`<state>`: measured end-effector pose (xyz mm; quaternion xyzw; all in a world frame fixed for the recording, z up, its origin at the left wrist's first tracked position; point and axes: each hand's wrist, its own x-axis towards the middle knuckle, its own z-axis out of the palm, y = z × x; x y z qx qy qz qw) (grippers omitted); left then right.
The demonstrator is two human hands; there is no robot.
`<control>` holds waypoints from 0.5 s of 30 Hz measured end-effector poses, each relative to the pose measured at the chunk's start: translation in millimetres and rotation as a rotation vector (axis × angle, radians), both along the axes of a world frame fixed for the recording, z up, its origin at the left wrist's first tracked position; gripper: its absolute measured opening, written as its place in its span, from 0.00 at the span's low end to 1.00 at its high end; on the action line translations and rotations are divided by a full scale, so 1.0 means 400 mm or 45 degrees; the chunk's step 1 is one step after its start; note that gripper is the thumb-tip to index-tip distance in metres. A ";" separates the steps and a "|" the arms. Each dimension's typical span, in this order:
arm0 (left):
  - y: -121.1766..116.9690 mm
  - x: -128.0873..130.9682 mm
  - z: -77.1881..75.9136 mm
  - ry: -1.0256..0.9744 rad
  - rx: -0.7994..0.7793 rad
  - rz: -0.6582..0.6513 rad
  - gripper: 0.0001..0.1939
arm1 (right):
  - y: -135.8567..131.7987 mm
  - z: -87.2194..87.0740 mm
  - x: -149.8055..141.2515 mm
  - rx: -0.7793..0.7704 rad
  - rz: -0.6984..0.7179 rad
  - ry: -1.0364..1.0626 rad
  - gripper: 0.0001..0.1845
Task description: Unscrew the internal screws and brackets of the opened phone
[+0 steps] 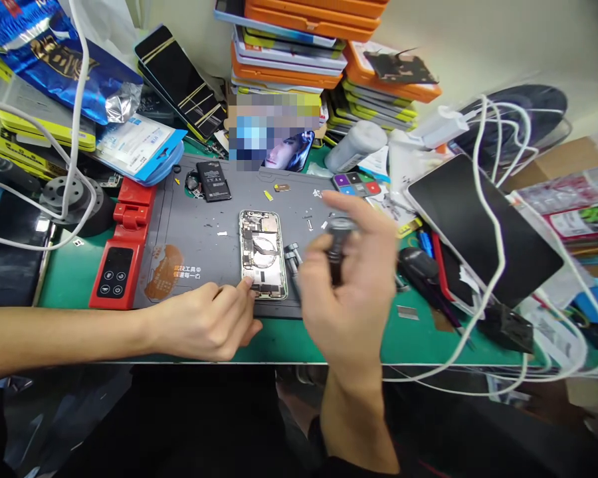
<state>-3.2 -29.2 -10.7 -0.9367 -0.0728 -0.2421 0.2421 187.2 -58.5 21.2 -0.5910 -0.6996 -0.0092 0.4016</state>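
Observation:
An opened phone (262, 255) lies on the grey work mat, its inner parts and a pale ring showing. My left hand (214, 322) has its fingers curled, with the index fingertip pressed on the phone's lower left corner and the thumb beside the bottom edge. My right hand (351, 279) is raised to the right of the phone, blurred by motion. Its fingers close around a dark, round-topped tool (336, 249), whose exact kind I cannot make out. The index finger sticks out above it. Between phone and right hand lies a grey metal tool (292, 255), partly hidden.
A black battery (214, 180) and small loose parts lie on the mat (199, 232). A red device with buttons (117, 265) stands left. Behind are a lit phone screen (289, 151) and stacked orange cases (303, 66). A dark tablet-like panel (483, 229) and white cables crowd the right.

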 end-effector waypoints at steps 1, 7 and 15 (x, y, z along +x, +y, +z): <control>-0.001 -0.001 -0.003 -0.013 -0.013 0.017 0.20 | 0.010 0.014 0.003 -0.110 -0.036 0.053 0.21; -0.005 0.000 -0.014 -0.068 -0.042 0.043 0.18 | 0.096 0.018 -0.022 -0.587 0.140 -0.437 0.07; 0.000 -0.003 -0.019 -0.086 -0.043 0.029 0.18 | 0.147 -0.032 -0.064 -0.565 0.141 -0.673 0.08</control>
